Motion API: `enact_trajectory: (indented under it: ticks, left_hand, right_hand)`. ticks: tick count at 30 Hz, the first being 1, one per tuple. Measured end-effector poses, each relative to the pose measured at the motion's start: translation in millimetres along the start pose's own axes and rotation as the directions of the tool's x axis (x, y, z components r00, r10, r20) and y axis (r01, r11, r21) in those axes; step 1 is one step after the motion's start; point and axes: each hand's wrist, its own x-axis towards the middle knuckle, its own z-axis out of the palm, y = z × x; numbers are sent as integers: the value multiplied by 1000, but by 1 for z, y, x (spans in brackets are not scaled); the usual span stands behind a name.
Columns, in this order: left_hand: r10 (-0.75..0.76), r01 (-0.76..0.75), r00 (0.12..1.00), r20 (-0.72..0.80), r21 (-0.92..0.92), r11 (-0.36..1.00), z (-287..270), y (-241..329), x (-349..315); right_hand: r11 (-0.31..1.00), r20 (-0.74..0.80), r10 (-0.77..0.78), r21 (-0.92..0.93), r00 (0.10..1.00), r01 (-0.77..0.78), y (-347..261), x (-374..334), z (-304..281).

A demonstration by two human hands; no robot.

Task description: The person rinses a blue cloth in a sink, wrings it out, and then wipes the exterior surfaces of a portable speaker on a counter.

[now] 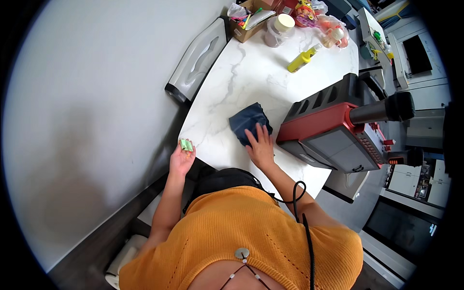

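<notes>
My left hand is palm up at the table's left edge. A small, shiny green packet lies in its fingers. On the white marbled table rests a folded dark blue cloth. My right hand touches the near right part of this cloth, its fingers spread over it rather than wrapped round it. Just right of that hand stands a red and black portable speaker. Two microphones, one grey and black and one black and orange, stick out of it.
A yellow spray bottle stands farther back. Behind it are a clear tub, a cardboard box of odds and ends, and plastic bags. A white-grey chair stands between table and wall. A black cord hangs across my right arm.
</notes>
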Motion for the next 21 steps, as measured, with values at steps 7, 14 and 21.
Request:
enact_trajectory:
  ticks: [7,14,21]
  left_hand:
    - [24,-22,997,-74,28,999,19,12,18]
    - [-12,13,999,-36,29,1000,26,25,29]
    - [6,-4,994,-108,22,1000,15,27,29]
  right_hand:
    - [971,-158,7,-235,987,-44,31,105,30]
    - [871,-472,317,-199,823,-450,65,258,42]
    - [923,-219,285,-201,933,-329,59,346,24]
